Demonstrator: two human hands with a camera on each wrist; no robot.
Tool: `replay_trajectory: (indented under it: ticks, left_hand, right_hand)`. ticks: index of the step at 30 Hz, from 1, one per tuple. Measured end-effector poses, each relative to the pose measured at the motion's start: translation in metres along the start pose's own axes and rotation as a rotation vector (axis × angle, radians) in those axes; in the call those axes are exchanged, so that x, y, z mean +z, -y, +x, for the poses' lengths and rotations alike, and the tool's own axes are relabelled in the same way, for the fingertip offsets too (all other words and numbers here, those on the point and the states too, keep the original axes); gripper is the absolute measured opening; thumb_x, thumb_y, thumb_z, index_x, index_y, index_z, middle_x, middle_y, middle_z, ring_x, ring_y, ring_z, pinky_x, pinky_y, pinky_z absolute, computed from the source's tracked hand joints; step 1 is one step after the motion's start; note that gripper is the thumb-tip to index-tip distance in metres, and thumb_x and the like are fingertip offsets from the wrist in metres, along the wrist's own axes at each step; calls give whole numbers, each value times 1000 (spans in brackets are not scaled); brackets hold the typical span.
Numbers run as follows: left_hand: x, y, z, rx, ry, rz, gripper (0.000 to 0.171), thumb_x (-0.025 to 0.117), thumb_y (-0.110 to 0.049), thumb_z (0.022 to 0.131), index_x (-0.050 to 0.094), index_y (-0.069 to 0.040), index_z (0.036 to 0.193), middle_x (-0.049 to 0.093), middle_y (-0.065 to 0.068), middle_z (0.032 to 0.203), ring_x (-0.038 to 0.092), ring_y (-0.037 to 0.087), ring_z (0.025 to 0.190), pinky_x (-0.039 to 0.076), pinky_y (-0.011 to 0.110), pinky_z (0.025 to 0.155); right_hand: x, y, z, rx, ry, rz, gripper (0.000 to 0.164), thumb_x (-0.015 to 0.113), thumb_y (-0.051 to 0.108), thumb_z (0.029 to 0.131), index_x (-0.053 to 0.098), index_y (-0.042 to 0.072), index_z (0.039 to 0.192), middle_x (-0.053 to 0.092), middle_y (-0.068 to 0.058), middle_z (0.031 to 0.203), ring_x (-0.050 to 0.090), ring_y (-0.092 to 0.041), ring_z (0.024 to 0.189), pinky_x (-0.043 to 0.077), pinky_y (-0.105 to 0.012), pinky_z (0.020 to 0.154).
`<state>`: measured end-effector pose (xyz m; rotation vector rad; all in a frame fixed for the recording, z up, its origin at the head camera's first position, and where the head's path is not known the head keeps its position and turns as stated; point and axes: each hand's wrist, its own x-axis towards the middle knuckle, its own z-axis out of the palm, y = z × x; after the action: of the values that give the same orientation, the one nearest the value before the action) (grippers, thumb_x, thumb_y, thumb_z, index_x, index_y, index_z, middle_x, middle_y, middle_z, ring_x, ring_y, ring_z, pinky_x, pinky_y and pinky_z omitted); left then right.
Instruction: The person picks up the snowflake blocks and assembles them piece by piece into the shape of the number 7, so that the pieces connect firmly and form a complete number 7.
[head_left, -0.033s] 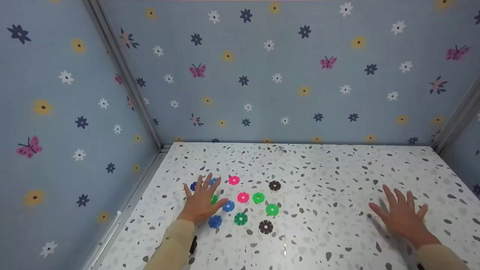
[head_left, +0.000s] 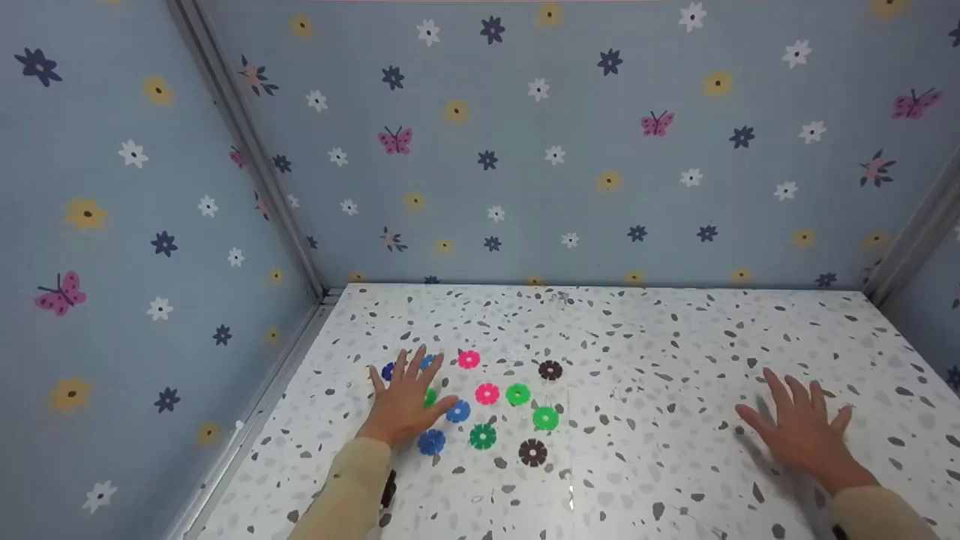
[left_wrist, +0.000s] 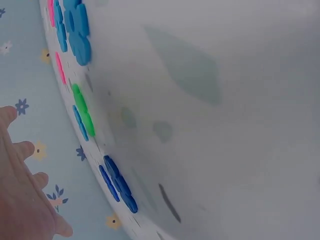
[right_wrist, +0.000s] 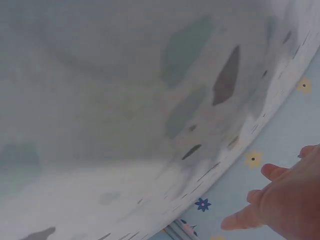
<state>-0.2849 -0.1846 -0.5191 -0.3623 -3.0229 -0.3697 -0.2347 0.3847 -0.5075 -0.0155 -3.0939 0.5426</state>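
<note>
My left hand (head_left: 401, 409) is held with fingers spread above several notched plastic discs, gripping none. Dark blue (head_left: 387, 371), light blue (head_left: 427, 361) and green (head_left: 430, 396) discs are partly hidden beneath its fingers. Near its thumb lie a blue disc (head_left: 452, 411) and, closer to the wrist, another blue disc (head_left: 424, 442). In the left wrist view the hand (left_wrist: 25, 190) appears raised beyond the dark blue disc (left_wrist: 120, 184). Far to the right, my right hand (head_left: 806, 435) is spread too, holding nothing; the right wrist view shows its fingers (right_wrist: 242, 218) extended.
Right of the left hand lie pink discs (head_left: 461, 360), light green discs (head_left: 538, 418), a dark green disc (head_left: 475, 436) and brown discs (head_left: 525, 452). The speckled white table (head_left: 652, 360) meets flower-patterned panels (head_left: 570, 210) at the back and left.
</note>
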Motion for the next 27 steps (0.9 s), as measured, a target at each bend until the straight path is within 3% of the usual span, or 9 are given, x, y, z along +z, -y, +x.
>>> replay_trajectory:
  ticks: [5, 12, 16, 21, 23, 27]
  left_hand:
    - [-1, -7, 1, 8, -19, -26, 76, 52, -63, 93, 33, -24, 156, 21, 11, 162, 9, 41, 148, -5, 77, 103]
    - [0, -23, 9, 63, -33, -90, 73, 57, -58, 93, 36, -22, 154, 27, 13, 159, 17, 43, 146, -2, 78, 103]
    - [-3, -28, 13, 72, -40, -112, 73, 59, -55, 93, 35, -23, 154, 29, 14, 158, 18, 43, 145, -1, 77, 103]
    - [-2, -30, 10, 60, -40, -110, 74, 64, -50, 93, 35, -20, 154, 32, 15, 156, 21, 43, 144, -1, 77, 104]
    - [0, -30, 9, 57, -39, -106, 75, 64, -49, 92, 35, -20, 154, 34, 15, 155, 23, 43, 143, 1, 77, 104]
    - [5, -36, 11, 70, -42, -143, 73, 66, -47, 92, 37, -18, 152, 37, 15, 152, 30, 43, 138, 9, 76, 104]
  right_hand:
    - [3, 24, 6, -69, -10, 29, 85, 54, 51, 98, 16, -1, 154, 19, -39, 147, 14, -62, 132, -1, -82, 95]
    - [17, 83, 11, -190, -74, 64, 61, 68, 19, 92, 42, -5, 142, 42, -36, 136, 42, -57, 121, 30, -74, 92]
    - [28, 124, 15, -253, -33, 106, 51, 68, 13, 92, 51, -3, 137, 49, -31, 133, 50, -49, 118, 36, -69, 95]
    - [48, 172, 19, -293, 64, 192, 39, 70, 9, 91, 60, 0, 127, 58, -18, 118, 61, -32, 102, 50, -50, 89]
    - [56, 188, 21, -306, 97, 222, 34, 71, 7, 90, 63, -1, 123, 60, -11, 108, 61, -25, 94, 53, -43, 82]
    - [69, 208, 23, -353, 116, 239, 32, 73, 4, 88, 66, -2, 118, 59, -8, 99, 61, -23, 90, 53, -41, 79]
